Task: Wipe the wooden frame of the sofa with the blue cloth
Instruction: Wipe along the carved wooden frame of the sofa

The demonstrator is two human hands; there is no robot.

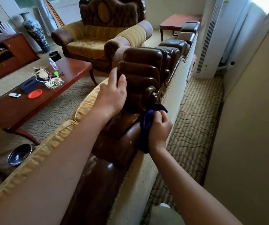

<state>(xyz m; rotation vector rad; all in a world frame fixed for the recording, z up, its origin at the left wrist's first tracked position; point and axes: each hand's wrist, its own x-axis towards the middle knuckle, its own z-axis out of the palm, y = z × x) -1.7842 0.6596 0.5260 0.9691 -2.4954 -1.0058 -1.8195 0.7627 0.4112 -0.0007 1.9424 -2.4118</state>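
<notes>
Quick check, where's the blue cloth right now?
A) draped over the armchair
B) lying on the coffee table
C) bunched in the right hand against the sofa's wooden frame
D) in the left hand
C: the blue cloth is bunched in the right hand, pressed to the carved wooden frame just below its scroll, while the left hand rests bare on the frame.

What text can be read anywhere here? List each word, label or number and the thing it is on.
None can be read.
The bottle on the coffee table has a label, too small and blurred to read.
The blue cloth, the wooden frame and the white unit show no print.
</notes>
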